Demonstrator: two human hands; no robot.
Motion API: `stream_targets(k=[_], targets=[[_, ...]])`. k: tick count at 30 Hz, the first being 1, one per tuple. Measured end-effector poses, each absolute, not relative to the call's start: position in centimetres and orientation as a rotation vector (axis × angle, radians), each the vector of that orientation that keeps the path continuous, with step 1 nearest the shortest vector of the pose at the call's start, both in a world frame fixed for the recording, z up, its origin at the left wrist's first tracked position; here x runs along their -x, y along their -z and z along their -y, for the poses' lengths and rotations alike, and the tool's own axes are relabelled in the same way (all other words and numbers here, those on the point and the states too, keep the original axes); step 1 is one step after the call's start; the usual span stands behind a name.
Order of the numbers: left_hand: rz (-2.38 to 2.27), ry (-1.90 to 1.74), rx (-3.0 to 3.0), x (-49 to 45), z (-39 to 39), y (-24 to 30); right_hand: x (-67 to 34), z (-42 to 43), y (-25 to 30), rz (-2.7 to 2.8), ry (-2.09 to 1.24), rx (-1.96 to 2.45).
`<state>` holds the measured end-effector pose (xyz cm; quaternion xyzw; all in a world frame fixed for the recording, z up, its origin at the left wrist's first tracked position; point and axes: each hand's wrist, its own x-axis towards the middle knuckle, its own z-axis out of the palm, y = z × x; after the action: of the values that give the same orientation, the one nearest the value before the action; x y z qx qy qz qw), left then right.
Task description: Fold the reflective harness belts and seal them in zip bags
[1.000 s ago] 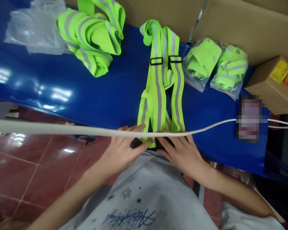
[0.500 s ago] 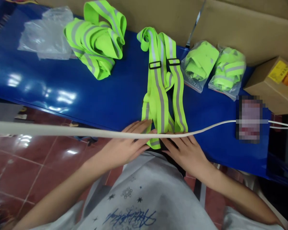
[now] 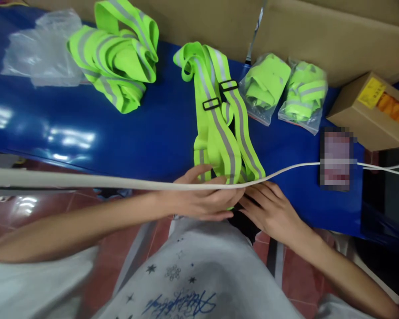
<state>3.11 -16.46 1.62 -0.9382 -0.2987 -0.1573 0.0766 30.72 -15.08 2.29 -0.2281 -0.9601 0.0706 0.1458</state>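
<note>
A neon-yellow reflective strap vest [image 3: 219, 128] with grey stripes and two black slide buckles lies lengthwise on the blue table, its near end at the front edge. My left hand [image 3: 202, 197] reaches across that near end, fingers bent around the straps and pointing right. Against the same end, on its right side, my right hand [image 3: 271, 210] has its fingertips closed on the straps, close to my left fingertips. A white cable [image 3: 146, 184] crosses in front of the view and hides part of the left hand. What lies under the fingers is partly hidden.
On the blue table [image 3: 142, 137], another bundled neon-yellow strap vest [image 3: 119, 57] lies beside crumpled clear bags [image 3: 46, 51]. Two bagged vests, one left [image 3: 267, 84] and one right [image 3: 306, 95], lie near a cardboard box [image 3: 369, 110]. A blurred-out rectangular item [image 3: 335, 177] is at right.
My left hand has moved right across the strap ends, its fingers now more bent. The straps' near end has shifted right, and the buckles have moved relative to each other. The view has shifted slightly.
</note>
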Motion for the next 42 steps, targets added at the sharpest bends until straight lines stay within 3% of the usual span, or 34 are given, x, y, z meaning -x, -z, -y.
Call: stream_targets(k=[6,15,21,27,38,42], targets=[[0.850,0.577,2.953,-5.2,17.6,-3.8,-32.0,14.1,-2.2,2.740,-0.229,0.658],[0.810,0.423,3.180,-6.4,9.5,0.7,-32.3,14.1,-2.1,2.831,-0.203,0.603],[0.868,0.456,3.024,-6.2,8.4,0.6,-32.4,14.0,-3.1,2.790,-0.392,0.561],[0.773,0.457,3.027,-6.2,7.6,0.5,-31.3,13.4,-3.7,2.739,-0.380,0.530],[0.662,0.435,3.079,-6.2,7.0,1.0,-29.3,9.5,-4.4,2.663,-0.923,0.600],[0.725,0.430,3.084,-6.1,6.4,0.6,-28.5,9.0,-3.6,2.688,-0.912,0.667]])
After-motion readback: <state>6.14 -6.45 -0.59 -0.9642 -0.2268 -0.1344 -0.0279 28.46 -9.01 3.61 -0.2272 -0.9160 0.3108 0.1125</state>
